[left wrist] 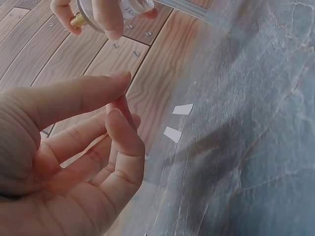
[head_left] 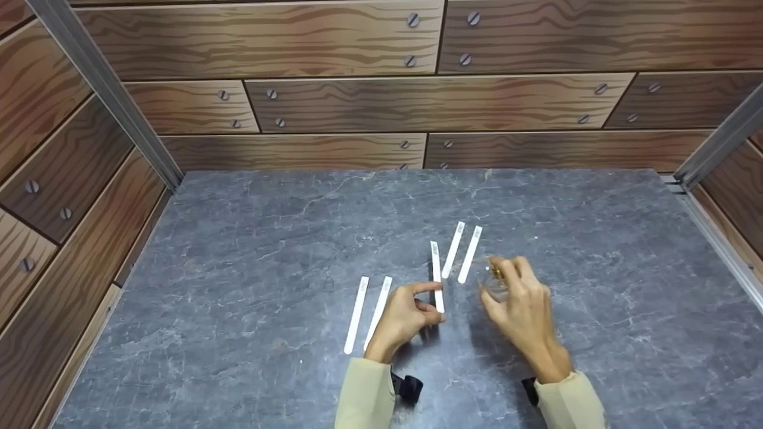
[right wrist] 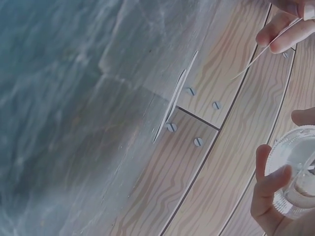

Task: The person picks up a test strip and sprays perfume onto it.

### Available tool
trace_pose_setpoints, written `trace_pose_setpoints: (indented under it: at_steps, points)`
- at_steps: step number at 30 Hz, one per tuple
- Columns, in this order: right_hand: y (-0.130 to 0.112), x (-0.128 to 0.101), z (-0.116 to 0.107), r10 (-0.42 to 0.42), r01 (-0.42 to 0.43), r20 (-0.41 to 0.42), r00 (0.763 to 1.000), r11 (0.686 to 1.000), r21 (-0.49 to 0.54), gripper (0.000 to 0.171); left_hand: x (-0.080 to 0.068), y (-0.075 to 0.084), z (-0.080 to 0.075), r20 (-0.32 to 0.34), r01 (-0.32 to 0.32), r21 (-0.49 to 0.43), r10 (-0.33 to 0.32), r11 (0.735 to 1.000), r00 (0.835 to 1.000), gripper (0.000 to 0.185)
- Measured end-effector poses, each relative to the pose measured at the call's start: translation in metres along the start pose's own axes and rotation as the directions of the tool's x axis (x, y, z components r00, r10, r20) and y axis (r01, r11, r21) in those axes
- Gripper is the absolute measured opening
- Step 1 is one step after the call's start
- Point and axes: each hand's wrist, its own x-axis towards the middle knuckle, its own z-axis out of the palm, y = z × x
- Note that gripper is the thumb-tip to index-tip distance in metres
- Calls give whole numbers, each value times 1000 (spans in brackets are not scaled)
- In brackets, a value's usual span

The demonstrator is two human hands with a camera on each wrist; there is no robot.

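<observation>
Head view: your left hand (head_left: 405,319) pinches one white strip (head_left: 437,277) above the gray table (head_left: 238,268). Your right hand (head_left: 521,301) grips a small clear bottle (head_left: 495,280) just right of that strip. Four more strips lie flat near it.

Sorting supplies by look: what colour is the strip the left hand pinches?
White strip, clearest in the head view.

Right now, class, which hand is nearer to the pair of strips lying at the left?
Left. The left hand sits just right of the pair of strips; the right hand is farther right, gripping a small bottle.
</observation>
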Motion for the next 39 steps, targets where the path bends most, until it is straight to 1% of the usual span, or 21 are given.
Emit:
trace_pose_setpoints:
  at_steps: [4,11,16,20,23,26,30,33,35,39]
  points:
    - [0,0,0,-2,2,-3,1000,1000,4,46,5,0,1,-23,-11,13,11,1000,1000,54]
    - [1,-2,0,5,-5,-14,1000,1000,5,46,16,-1,1,-30,-8,10,8,1000,1000,52]
    - [1,-3,0,7,-7,-10,1000,1000,10,47,24,-4,-2,-62,-24,13,25,1000,998,47]
    - [1,-4,-1,3,-3,-8,1000,1000,3,48,28,-6,-1,-92,-71,22,73,997,993,39]
    - [1,-4,-1,1,-1,0,1000,1000,1,48,32,-7,0,-127,-118,21,120,993,985,31]
    - [0,-4,-1,2,-2,4,1000,1000,6,48,36,-7,1,-166,-142,20,143,990,976,23]
    - [0,-4,-2,-2,2,-8,1000,1000,11,48,40,-5,0,-222,-118,65,130,991,966,13]
    - [1,-4,-2,-4,4,-11,1000,1000,11,48,43,-3,1,-258,-96,109,121,989,959,10]
    - [1,-4,-3,-4,4,-8,1000,1000,9,48,45,-3,2,-270,-83,129,116,988,956,10]
    - [1,-5,-4,2,-2,3,1000,1000,8,48,52,-1,5,-270,-54,145,92,988,958,13]
